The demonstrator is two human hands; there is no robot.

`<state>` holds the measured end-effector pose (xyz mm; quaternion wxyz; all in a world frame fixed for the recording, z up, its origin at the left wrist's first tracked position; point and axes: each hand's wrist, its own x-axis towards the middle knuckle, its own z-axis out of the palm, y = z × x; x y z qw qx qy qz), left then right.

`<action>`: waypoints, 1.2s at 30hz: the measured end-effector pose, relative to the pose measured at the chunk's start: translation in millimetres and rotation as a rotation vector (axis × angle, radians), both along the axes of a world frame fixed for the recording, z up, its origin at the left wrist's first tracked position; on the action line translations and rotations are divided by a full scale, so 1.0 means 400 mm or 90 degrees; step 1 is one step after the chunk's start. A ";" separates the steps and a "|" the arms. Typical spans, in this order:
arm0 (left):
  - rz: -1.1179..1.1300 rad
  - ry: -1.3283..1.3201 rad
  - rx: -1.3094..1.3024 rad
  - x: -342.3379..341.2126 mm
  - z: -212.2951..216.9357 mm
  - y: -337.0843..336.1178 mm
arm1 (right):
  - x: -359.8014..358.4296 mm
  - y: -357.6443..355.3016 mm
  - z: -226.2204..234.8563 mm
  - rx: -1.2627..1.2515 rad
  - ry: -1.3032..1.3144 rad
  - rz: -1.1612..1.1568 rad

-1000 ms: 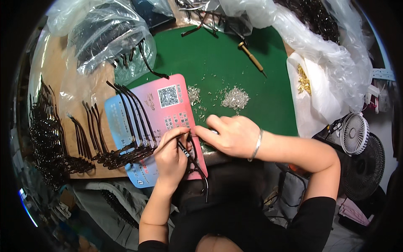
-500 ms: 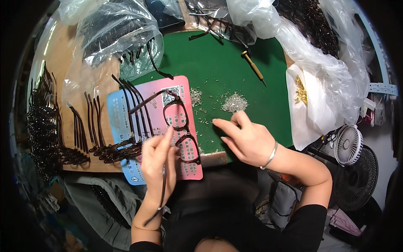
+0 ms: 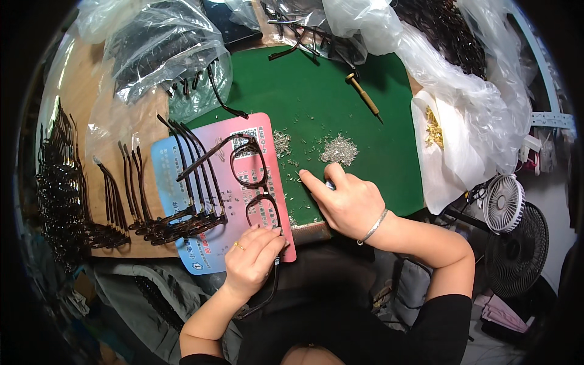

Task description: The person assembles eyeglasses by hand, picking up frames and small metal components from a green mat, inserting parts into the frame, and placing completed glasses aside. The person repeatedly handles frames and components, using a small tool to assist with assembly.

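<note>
My left hand [image 3: 252, 258] now pins the dark eyeglass frame [image 3: 252, 182] flat on the pink card [image 3: 267, 240], fingers closed on its near corner. My right hand [image 3: 347, 201] has left it, index finger reaching into loose screws [image 3: 339, 149] ahead, something small tucked underneath.

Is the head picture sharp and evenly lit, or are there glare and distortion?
Head view: sharp in the middle, on the left hand and eyeglass frame; glare on the clear plastic bags; the green mat edges bend toward the rim; dark fisheye corners.
</note>
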<state>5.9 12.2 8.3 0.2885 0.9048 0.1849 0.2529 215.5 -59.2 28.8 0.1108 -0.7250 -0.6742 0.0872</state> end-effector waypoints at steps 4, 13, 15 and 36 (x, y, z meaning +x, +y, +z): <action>0.030 0.000 0.017 0.003 -0.010 0.005 | -0.007 0.001 -0.003 -0.001 -0.028 -0.006; 0.029 -0.016 0.008 0.011 -0.019 0.023 | 0.004 0.005 -0.006 -0.006 0.031 0.030; 0.029 -0.019 0.004 0.012 -0.024 0.026 | 0.018 -0.007 0.008 -0.037 0.122 0.070; 0.027 -0.024 -0.018 0.007 -0.037 0.023 | 0.011 -0.019 -0.010 0.021 0.012 0.051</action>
